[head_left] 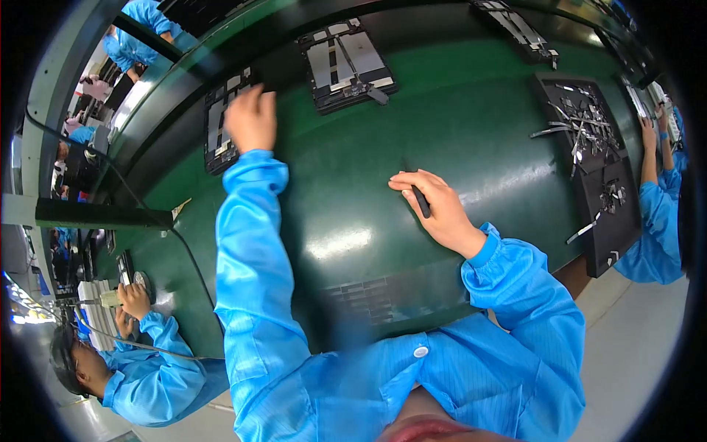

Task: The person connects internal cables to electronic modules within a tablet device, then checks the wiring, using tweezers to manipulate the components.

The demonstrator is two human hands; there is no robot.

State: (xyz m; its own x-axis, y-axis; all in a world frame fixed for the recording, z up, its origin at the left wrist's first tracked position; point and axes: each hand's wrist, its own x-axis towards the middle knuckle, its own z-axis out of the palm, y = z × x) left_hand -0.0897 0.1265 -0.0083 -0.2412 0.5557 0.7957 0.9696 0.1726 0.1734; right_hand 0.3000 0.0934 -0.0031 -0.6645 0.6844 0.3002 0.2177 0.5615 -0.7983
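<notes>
My left hand (252, 121) reaches over a stack of opened tablet-like devices (221, 121) at the far left of the bench. Its fingers, slightly blurred, cover part of the top device, and whether they grip it I cannot tell. Over the middle of the green mat, my right hand (440, 210) is closed around a slim black stick-like tool (421, 202). The tool's rear end shows below the fingers; its front end points away from me and is hard to make out.
Another stack of opened devices (346, 62) lies at the back centre, and one more (515, 29) at the back right. A black tray (615, 214) on the right holds many small metal and dark strips. A cable (188, 247) hangs at left. Co-workers sit on both sides.
</notes>
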